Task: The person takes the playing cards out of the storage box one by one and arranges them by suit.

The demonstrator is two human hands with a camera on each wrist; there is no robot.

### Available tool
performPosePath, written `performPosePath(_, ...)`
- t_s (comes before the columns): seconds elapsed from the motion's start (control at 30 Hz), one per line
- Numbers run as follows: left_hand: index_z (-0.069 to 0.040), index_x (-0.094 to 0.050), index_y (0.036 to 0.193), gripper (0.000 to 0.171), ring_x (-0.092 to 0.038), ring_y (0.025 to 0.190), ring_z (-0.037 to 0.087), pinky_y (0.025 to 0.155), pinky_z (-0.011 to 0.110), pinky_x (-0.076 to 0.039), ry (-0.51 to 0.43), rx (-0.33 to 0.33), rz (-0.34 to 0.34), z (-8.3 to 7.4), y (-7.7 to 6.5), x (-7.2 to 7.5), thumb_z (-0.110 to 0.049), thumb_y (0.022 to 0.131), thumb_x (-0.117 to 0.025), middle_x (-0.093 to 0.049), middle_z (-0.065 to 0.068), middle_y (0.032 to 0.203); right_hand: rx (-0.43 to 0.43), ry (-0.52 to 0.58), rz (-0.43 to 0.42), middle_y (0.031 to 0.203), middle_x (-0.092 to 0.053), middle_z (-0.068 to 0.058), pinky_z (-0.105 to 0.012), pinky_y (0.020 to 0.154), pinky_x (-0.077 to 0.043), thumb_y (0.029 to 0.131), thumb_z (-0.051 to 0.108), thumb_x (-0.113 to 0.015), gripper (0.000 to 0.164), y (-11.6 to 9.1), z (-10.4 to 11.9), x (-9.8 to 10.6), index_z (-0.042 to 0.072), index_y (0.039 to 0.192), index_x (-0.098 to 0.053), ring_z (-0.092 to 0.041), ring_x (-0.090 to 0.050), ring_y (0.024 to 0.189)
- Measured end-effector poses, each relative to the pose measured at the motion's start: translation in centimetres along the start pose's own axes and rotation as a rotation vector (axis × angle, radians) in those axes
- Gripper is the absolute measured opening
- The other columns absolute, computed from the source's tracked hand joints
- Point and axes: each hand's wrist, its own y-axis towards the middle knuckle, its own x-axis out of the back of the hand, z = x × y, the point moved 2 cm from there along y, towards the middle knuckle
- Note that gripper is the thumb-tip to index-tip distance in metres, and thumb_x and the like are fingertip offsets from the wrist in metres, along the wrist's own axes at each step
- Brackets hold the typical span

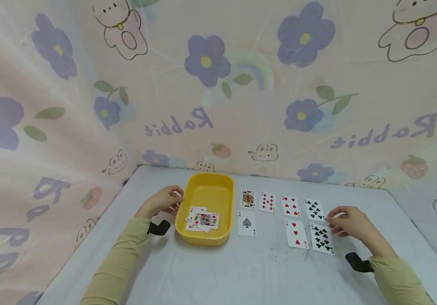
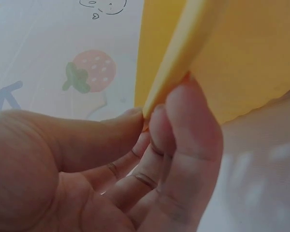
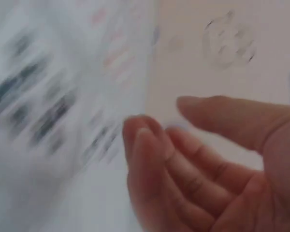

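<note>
My left hand (image 1: 163,200) pinches the left rim of a yellow plastic tray (image 1: 208,180); in the left wrist view the thumb and fingers (image 2: 193,121) close on that rim. Inside the tray's near part lie several overlapping playing cards, a face card (image 1: 206,220) on top. My right hand (image 1: 349,222) hovers beside the rightmost cards, a clubs card (image 1: 313,209) and another clubs card below it (image 1: 321,239). In the right wrist view, the thumb stands apart from the loosely bent fingers (image 3: 183,179), with nothing between them. That view is blurred.
Face-up cards lie in two rows right of the tray: a face card (image 1: 247,199), a diamonds card (image 1: 267,202) and a hearts card (image 1: 290,206) farther back, an ace of spades (image 1: 246,223) and a three of hearts (image 1: 296,234) nearer. A patterned curtain (image 1: 241,106) borders the white table.
</note>
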Motion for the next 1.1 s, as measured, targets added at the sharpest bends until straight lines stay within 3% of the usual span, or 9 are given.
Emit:
performPosePath(0.2,0.0,-0.048,0.119,0.022,-0.054,0.066,0.018,0.059,0.031,-0.057,-0.01,-0.003,0.008,-0.2,0.0,-0.1,-0.01,0.1,-0.051,-0.058,0.012,0.085,0.274,0.069,0.119,0.101,-0.066,-0.015,-0.035,0.074,-0.056,0.094,0.021,-0.063,0.035,2.7,8.2,-1.6,-0.006,0.115,-0.058,-0.027,-0.066,0.087)
performPosePath(0.43,-0.001,-0.05,0.117,0.02,-0.054,0.066,0.017,0.059,0.032,-0.057,-0.013,-0.007,0.008,-0.5,0.1,-0.1,-0.009,0.099,-0.052,-0.058,0.012,0.084,0.433,0.173,0.262,0.105,-0.066,-0.014,-0.037,0.083,-0.055,0.094,0.016,-0.063,0.028,6.2,17.6,-6.5,-0.002,0.115,-0.06,-0.025,-0.065,0.092)
performPosePath(0.53,-0.001,-0.05,0.118,0.021,-0.054,0.066,0.017,0.059,0.031,-0.057,-0.019,-0.004,0.013,-0.5,0.1,-0.1,-0.01,0.099,-0.052,-0.057,0.012,0.084,0.424,0.202,0.338,0.105,-0.066,-0.013,-0.039,0.085,-0.054,0.093,0.016,-0.064,0.028,7.5,20.4,-9.0,0.0,0.116,-0.061,-0.028,-0.064,0.095)
performPosePath(0.67,0.0,-0.049,0.118,0.021,-0.055,0.065,0.017,0.06,0.032,-0.057,-0.024,-0.004,0.022,-0.5,0.2,-0.1,-0.01,0.099,-0.052,-0.057,0.011,0.084,0.378,0.215,0.439,0.106,-0.066,-0.01,-0.042,0.089,-0.051,0.093,0.017,-0.064,0.03,9.0,22.3,-12.3,0.001,0.118,-0.06,-0.027,-0.063,0.097)
performPosePath(0.97,0.0,-0.05,0.119,0.021,-0.055,0.066,0.018,0.06,0.032,-0.057,-0.019,0.001,0.013,-0.3,0.0,0.1,-0.009,0.099,-0.051,-0.057,0.012,0.084,0.277,0.255,0.541,0.117,-0.062,-0.021,-0.045,0.095,-0.048,0.094,0.024,-0.06,0.038,11.4,24.1,-18.2,-0.003,0.12,-0.06,-0.038,-0.056,0.111)
performPosePath(1.1,0.0,-0.05,0.119,0.022,-0.056,0.066,0.018,0.059,0.033,-0.057,-0.023,-0.001,0.008,-0.2,0.1,0.2,-0.009,0.099,-0.051,-0.058,0.012,0.084,0.219,0.213,0.58,0.12,-0.059,-0.022,-0.046,0.096,-0.046,0.095,0.025,-0.058,0.041,12.0,24.3,-20.2,-0.005,0.124,-0.057,-0.037,-0.055,0.112)
